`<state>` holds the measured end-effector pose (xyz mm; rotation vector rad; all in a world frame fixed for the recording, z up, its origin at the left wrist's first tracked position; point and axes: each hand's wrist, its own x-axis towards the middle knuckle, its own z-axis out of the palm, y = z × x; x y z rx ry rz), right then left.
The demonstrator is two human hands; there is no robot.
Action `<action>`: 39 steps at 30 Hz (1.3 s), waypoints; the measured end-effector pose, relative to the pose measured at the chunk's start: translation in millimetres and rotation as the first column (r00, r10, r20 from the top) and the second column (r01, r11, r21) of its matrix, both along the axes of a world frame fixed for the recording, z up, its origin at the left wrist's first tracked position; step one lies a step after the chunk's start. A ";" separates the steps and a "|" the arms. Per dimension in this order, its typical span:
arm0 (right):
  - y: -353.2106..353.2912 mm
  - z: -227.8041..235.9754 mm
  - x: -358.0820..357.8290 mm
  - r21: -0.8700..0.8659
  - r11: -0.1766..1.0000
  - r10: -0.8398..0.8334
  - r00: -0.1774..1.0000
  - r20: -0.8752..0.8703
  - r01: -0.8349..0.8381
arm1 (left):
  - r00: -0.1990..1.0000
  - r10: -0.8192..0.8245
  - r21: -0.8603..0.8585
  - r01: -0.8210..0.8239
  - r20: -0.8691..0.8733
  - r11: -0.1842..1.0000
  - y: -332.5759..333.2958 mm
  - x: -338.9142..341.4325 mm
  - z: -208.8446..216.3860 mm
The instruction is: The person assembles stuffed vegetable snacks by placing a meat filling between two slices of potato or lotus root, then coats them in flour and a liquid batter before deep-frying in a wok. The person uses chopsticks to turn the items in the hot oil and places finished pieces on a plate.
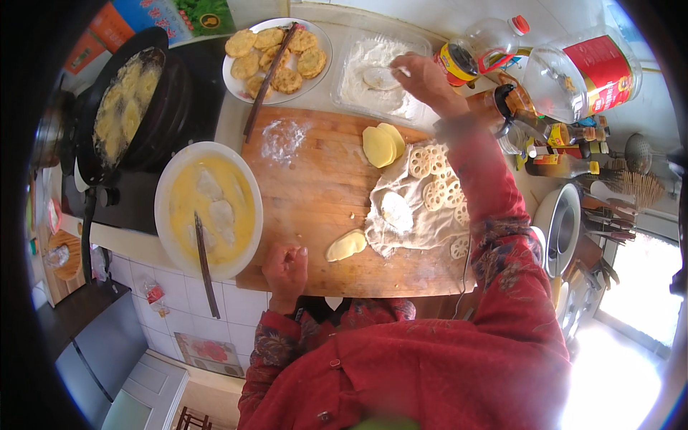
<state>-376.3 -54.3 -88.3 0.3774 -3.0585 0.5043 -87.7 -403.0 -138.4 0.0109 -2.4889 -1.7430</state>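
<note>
My right hand [424, 80] reaches over a clear plastic tray [347, 97] of white flour. Its fingers are bunched at the edge of a flour-coated slice [380, 77] lying in the flour. My left hand [287, 274] rests curled at the near edge of the wooden cutting board [308, 193], with nothing visible in it. Left of it, a white bowl [163, 161] holds yellow batter, several coated slices and a pair of chopsticks [203, 265]. Pale yellow slices [383, 145] are stacked on the board, and another yellow piece [346, 245] lies nearer me.
A cloth [423, 233] bears lotus root slices [435, 193] and a floured slice [396, 211]. A black pan [154, 50] of frying pieces is at left. Dark chopsticks [269, 82] cross a plate [326, 66] of browned cakes. Bottles, including a large jug [548, 79], crowd the right.
</note>
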 end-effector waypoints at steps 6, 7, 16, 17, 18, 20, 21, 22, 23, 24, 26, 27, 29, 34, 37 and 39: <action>-24.8 -13.3 -7.5 0.127 0.990 0.059 0.997 0.052 -0.066 | 0.999 0.002 -0.022 -0.001 0.052 1.000 -1.9 1.5 0.1; -26.7 -13.1 -7.2 0.182 0.982 0.028 0.995 0.101 -0.046 | 0.999 -0.002 -0.032 0.004 0.052 0.999 -2.0 1.7 0.3; 1.6 -56.4 -34.5 0.045 0.990 0.134 0.991 -0.024 -0.133 | 0.998 -0.025 -0.060 0.022 -0.051 0.998 -0.3 -4.2 1.2; 3.2 -58.0 -35.0 0.096 0.975 0.206 0.977 -0.057 -0.200 | 0.994 -0.033 -0.049 0.028 -0.104 0.998 -0.7 -3.8 1.0; 2.5 -57.3 -33.8 0.024 0.972 0.236 0.956 -0.176 -0.235 | 0.998 -0.023 -0.081 0.018 -0.066 0.997 -0.7 -4.5 -0.4; -1.5 -42.8 -30.5 -0.079 0.976 0.178 0.954 -0.241 -0.202 | 1.000 0.001 -0.033 -0.001 0.011 0.999 0.4 -0.1 -0.1; -1.6 -27.3 -27.5 0.007 0.989 0.146 0.984 -0.101 -0.146 | 0.997 0.023 0.022 -0.024 0.070 0.999 0.7 0.0 -0.1; 0.0 -8.3 -20.9 -0.198 0.974 0.099 0.994 -0.046 -0.106 | 0.998 0.013 0.050 -0.017 0.061 0.999 1.0 1.6 1.2; -9.1 3.9 -16.5 -0.112 0.991 0.056 0.986 -0.155 -0.074 | 0.999 0.010 0.088 -0.013 0.033 0.996 1.5 0.8 1.6; -15.8 16.4 -8.2 -0.028 1.000 0.000 0.992 -0.126 -0.003 | 0.998 0.019 0.119 -0.026 0.061 0.993 2.8 -0.2 2.0; -23.3 39.0 16.8 0.009 0.996 -0.086 0.984 -0.156 0.088 | 0.998 -0.002 0.107 -0.004 0.057 0.994 2.6 -0.5 4.8; -26.8 50.9 24.3 -0.045 0.996 -0.087 0.971 -0.221 0.079 | 0.999 0.004 0.119 -0.010 0.053 0.993 3.4 -2.8 4.6; -23.9 75.9 47.5 -0.195 0.977 -0.092 0.996 0.010 0.092 | 0.999 0.001 0.148 -0.007 0.037 0.989 4.6 -4.0 4.2; -18.9 65.7 163.7 -0.260 0.930 -0.117 0.880 0.460 0.259 | 0.998 0.034 0.035 -0.036 0.050 0.999 2.4 0.0 -3.4; -34.9 25.8 224.0 -0.475 0.819 -0.097 0.893 0.440 0.323 | 0.999 -0.033 0.134 0.028 0.038 0.991 -0.5 1.1 -5.4; -36.7 14.5 244.0 -0.247 0.952 -0.092 0.939 0.332 0.181 | 0.999 -0.030 0.004 0.030 0.027 1.000 -3.3 1.7 -1.7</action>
